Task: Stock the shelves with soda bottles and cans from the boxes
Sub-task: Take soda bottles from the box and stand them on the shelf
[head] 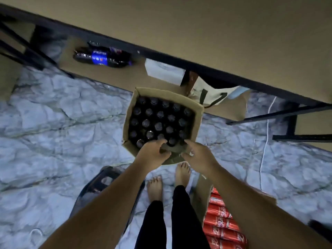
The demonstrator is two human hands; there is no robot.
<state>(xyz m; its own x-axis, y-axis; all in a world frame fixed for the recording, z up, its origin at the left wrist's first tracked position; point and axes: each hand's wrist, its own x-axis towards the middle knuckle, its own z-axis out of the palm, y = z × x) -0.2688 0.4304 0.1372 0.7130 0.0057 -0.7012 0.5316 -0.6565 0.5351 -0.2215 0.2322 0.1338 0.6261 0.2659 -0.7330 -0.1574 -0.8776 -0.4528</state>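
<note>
Box (198, 123): open cardboard, on the marbled floor (53, 108) at the middle of the view, just in front of the shelf (125, 78).
Bottles (158, 121): dark, capped, upright, packed in rows that fill the box.
Left hand (154, 152): at the box's 6 o'clock edge, fingers curled over the near flap and thumb under it, gripping the flap.
Right hand (197, 157): just beside the left, at 5 o'clock of the box, forefinger over the same flap and thumb below, pinching it.
Pepsi bottles (102, 57): lying on their sides on the low shelf, at 10 o'clock from the box, well apart from it.
Cans (222, 223): red, lying in rows in a carton (199, 198) at 5 o'clock, partly under the right forearm.
Bag (212, 94): pale with dark straps, at 1 o'clock, touching the box's far corner.
Feet (168, 182): bare, at 6 o'clock, toes near the box.
Plastic item (100, 184): dark, at 7 o'clock, half hidden by the left forearm; kind unclear.
</note>
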